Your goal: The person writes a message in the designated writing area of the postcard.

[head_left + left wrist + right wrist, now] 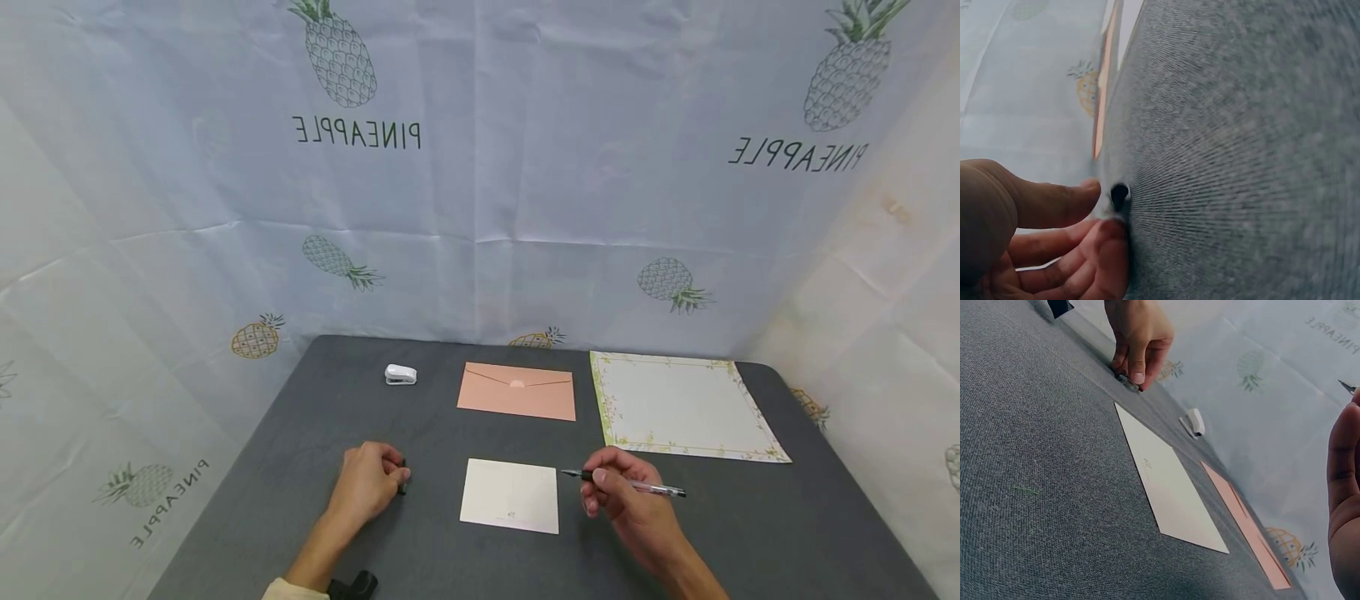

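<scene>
In the head view my right hand [633, 508] holds a clear-barrelled pen [657, 488] between thumb and fingers, its bare tip pointing left towards a small cream card [510, 496]. The tip stands just beyond the card's right edge. My left hand [369, 479] is low at the tabletop, left of the card, thumb and fingertips at a small black pen cap [402, 487]. The left wrist view shows the round hollow end of the cap [1120, 195] by the thumb and fingers. Only the pen's tip [1347, 386] shows in the right wrist view.
Behind the card lies a pink envelope [517, 398], flap side up. A white mini stapler [401, 375] stands at the back left. At the back right is a large sheet with a floral border [678, 408]. A pineapple-print curtain [480, 183] hangs round the dark grey table [300, 425].
</scene>
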The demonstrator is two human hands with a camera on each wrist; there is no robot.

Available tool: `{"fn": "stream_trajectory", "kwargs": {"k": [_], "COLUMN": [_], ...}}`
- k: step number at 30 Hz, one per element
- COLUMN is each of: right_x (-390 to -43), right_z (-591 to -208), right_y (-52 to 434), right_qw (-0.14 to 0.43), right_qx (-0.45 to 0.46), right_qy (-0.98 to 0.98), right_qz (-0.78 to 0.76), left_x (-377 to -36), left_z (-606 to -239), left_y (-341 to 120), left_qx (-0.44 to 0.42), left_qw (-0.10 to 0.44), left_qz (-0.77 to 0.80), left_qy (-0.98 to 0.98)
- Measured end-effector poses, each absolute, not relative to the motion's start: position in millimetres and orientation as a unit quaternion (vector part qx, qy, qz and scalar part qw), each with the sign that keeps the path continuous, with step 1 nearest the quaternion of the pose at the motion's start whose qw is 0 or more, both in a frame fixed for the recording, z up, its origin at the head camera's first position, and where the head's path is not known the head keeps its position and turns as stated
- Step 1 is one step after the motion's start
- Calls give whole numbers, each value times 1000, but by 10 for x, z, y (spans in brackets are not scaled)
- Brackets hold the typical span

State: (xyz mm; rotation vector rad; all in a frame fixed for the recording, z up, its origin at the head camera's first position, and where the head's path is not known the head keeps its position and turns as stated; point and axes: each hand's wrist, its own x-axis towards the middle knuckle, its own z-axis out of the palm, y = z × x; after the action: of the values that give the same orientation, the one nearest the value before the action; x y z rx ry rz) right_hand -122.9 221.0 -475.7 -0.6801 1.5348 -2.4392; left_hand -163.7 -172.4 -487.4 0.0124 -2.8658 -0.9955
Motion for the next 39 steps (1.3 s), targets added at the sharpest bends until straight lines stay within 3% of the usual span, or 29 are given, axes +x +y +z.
{"fn": "stream_trajectory", "kwargs": {"k": [14,25,32,39], "right_x": [-1248,-1316,-1389,-1463], "right_z": [-4732,-4676,-4645,-4649], "right_y": [2263,2230,2161,2087], "right_qw": [77,72,73,71], "right_qx": [-231,-226,-221,-223], "right_qy": [518,538,547,549], "right_qz": [-820,-809,-804,-803], "left_x": [-1595,-1599,-1647,-1646], "left_z": [-4646,-4652,-4721,-4773], "left_y": [-1695,-1521,-1394,-1282], "left_qx": [-33,-168,-281,-330], "left_qw": [94,104,83,22], "left_qz": [-316,-356,-326,-274], "left_qy": [-943,-913,-899,-903]}}
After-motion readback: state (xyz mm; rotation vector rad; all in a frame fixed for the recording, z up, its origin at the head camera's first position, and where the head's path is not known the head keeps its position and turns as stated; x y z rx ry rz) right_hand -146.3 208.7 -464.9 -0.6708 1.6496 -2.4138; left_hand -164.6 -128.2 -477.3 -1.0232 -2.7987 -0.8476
